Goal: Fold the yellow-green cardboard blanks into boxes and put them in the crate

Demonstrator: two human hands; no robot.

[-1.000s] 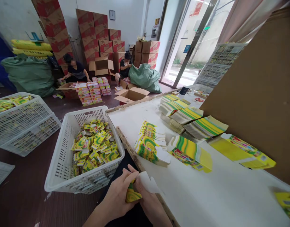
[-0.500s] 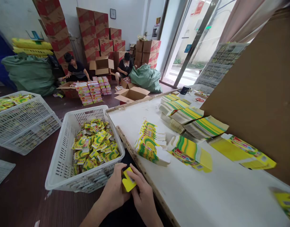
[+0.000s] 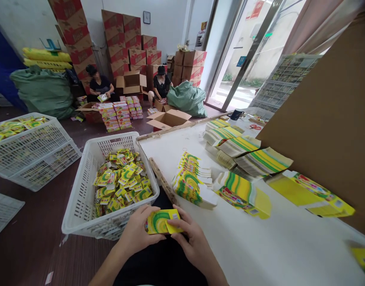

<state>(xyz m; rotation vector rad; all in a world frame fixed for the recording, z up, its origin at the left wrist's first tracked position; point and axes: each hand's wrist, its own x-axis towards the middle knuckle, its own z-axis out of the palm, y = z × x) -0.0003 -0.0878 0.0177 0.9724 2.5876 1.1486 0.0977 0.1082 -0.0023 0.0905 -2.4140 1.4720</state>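
A small yellow and green cardboard box is held level between both hands, above my lap. My left hand grips its left end, thumb below and fingers above. My right hand is closed on the right end, where a yellow end flap stands out from the box. Just beyond my left hand is a white plastic basket holding many small yellow packs. To the right, on the white table, lies a fanned row of flat cartons.
More stacked flat cartons lie along the table beside a large brown cardboard sheet. Other white baskets stand at the left. Two people sit among boxes at the back. The table's wooden edge runs close to my right hand.
The box has turned from end-on to lengthwise, so its green-patterned side shows. My hands have moved apart along it. A person at the back has lifted a pack.
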